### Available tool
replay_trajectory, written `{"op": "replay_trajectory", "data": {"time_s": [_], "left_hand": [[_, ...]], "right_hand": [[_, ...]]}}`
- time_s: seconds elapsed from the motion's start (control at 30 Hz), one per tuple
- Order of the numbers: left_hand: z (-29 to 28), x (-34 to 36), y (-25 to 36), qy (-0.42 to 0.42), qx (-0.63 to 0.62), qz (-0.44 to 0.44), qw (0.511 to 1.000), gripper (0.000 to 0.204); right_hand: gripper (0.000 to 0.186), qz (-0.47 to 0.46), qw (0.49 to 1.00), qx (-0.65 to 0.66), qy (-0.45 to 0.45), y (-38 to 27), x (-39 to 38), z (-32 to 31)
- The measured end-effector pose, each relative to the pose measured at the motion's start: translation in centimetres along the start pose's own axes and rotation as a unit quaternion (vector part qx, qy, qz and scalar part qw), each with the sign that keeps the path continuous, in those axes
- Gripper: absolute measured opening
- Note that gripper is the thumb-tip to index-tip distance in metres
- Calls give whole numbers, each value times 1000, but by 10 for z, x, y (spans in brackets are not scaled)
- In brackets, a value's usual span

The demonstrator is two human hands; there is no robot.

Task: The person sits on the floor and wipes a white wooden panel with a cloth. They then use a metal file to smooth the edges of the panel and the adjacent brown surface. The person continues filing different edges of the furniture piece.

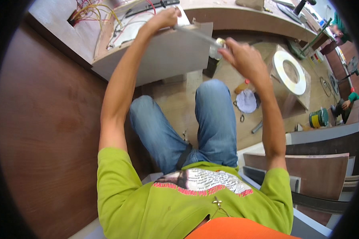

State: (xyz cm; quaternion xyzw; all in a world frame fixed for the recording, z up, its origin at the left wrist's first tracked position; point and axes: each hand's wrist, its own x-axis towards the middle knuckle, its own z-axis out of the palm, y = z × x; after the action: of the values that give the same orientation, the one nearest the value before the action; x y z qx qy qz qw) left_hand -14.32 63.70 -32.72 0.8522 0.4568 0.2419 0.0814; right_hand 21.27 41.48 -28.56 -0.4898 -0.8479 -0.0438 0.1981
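Observation:
A thin, pale grey strip (199, 36), blurred by motion, stretches between my two hands. My left hand (166, 19) is closed at its far left end, over the edge of an open wooden box with a white panel front (163, 57). At the other end, my right hand (245, 59) has its fingers curled round the strip, thumb pointing left. Coloured wires (97, 12) in red and yellow run out of a hole and into the box beside my left forearm. The exact kind of strip cannot be made out.
A long curved counter (243, 18) runs across the back. On the floor lie a white ring (289, 72) on a board, a white cloth (246, 100) and a green bucket (318, 118). Stacked panels (315, 171) stand at right. Another person's hand (346, 104) shows at far right.

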Motion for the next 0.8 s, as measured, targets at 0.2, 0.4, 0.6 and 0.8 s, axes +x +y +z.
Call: {"op": "replay_trajectory", "data": {"time_s": [0.2, 0.4, 0.6, 0.8], "left_hand": [[2, -1, 86, -73, 65, -42, 994, 35], [-11, 7, 31, -36, 72, -92, 992, 36], [1, -8, 116, 15, 49, -4, 999, 27], [-5, -5, 74, 16, 18, -122, 992, 45]], "right_hand": [[40, 7, 1000, -4, -23, 0, -10, -16], [38, 17, 996, 45, -74, -8, 16, -13], [42, 14, 1000, 19, 6, 10, -29, -10], [38, -14, 999, 31, -14, -1, 3, 0]]}}
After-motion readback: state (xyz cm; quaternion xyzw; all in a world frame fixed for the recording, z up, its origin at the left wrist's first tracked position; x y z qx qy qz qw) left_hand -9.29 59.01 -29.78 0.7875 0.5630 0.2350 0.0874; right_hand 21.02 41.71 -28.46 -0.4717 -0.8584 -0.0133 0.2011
